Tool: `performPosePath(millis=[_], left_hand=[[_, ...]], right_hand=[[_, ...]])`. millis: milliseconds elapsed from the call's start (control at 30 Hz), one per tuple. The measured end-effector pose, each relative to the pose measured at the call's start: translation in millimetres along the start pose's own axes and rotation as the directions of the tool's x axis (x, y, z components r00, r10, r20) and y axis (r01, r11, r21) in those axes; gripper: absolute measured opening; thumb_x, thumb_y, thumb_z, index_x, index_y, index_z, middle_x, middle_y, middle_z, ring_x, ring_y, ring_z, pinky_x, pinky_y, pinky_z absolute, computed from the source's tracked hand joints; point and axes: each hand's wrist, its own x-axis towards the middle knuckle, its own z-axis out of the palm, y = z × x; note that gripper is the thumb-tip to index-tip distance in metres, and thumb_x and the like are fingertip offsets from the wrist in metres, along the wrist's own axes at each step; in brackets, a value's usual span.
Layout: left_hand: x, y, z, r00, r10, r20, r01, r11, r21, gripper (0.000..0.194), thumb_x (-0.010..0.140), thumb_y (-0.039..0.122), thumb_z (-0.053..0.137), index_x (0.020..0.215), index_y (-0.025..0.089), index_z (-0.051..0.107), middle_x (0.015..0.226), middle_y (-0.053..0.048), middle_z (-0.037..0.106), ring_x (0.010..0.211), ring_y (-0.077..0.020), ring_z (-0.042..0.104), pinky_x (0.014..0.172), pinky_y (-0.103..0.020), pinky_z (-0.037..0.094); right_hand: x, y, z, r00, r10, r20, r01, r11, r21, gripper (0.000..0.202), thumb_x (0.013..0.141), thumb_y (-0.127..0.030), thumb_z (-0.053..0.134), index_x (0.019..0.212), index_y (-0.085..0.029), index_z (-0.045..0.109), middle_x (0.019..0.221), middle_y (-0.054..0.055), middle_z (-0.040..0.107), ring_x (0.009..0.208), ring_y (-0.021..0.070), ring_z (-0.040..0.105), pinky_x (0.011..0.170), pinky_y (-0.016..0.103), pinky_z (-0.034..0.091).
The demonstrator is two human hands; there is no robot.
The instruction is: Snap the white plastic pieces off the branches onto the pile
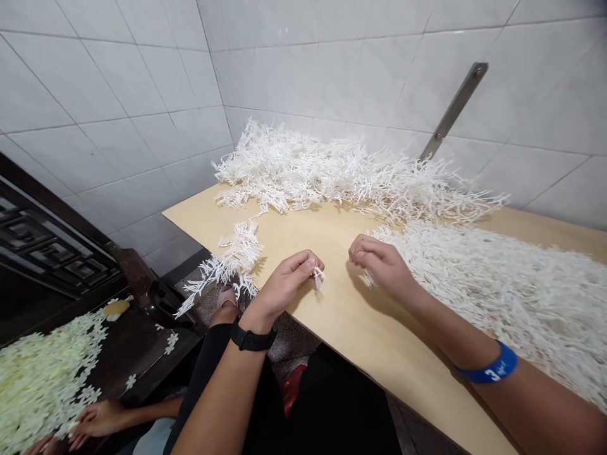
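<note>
My left hand (289, 281), with a black band on its wrist, pinches a small white branched plastic piece (318, 277) above the board's front edge. To its right, my right hand (382, 264) has its fingers curled together, and a bit of a white branched piece (368, 277) shows under them. Its fingertips are mostly hidden, and a blue wristband sits on that arm. A small cluster of white branched pieces (239, 249) lies left of my left hand and hangs over the edge. Just beyond my right hand spreads a dense layer of white pieces (497, 272).
A long heap of white branched pieces (322, 167) lies along the tiled wall on the tan board (327, 224). A metal bracket (453, 114) slants up the wall. At lower left, another person's hand (102, 417) touches pale flower-shaped pieces (42, 366) on a dark wooden seat (137, 344).
</note>
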Motion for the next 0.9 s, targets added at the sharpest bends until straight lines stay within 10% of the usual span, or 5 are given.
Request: performPosePath(millis=[167, 367, 900], left_hand=[[4, -8, 3.4, 0.971, 0.037, -0.237, 0.0, 0.988, 0.154, 0.029, 0.087, 0.044, 0.063, 0.078, 0.017, 0.058, 0.076, 0.0, 0.055, 0.073, -0.0128, 0.051, 0.071, -0.025, 0.042], [2, -5, 2.9, 0.977, 0.068, -0.203, -0.015, 0.968, 0.25, 0.026, 0.084, 0.042, 0.068, 0.08, 0.017, 0.061, 0.079, 0.0, 0.058, 0.075, -0.0135, 0.052, 0.072, -0.024, 0.042], [-2, 0, 11.0, 0.976, 0.097, -0.196, 0.002, 0.892, 0.452, 0.032, 0.093, 0.042, 0.052, 0.071, 0.018, 0.05, 0.063, 0.004, 0.042, 0.06, -0.0117, 0.038, 0.061, -0.025, 0.033]], right_hand=[[-4, 11, 2, 0.983, -0.165, -0.075, 0.079, 0.764, -0.641, 0.016, 0.087, -0.014, 0.048, 0.088, -0.017, 0.064, 0.103, 0.012, 0.065, 0.099, 0.0281, 0.056, 0.089, 0.045, 0.037], [-10, -12, 24, 0.997, 0.0, 0.071, 0.021, 0.957, -0.29, 0.017, 0.09, -0.036, 0.062, 0.09, -0.019, 0.066, 0.088, 0.004, 0.067, 0.078, 0.018, 0.059, 0.071, 0.031, 0.044], [-15, -12, 36, 0.974, 0.062, 0.217, -0.037, 0.993, -0.116, 0.011, 0.08, -0.016, 0.048, 0.07, -0.019, 0.051, 0.066, -0.003, 0.052, 0.063, 0.0132, 0.045, 0.06, 0.026, 0.034]])
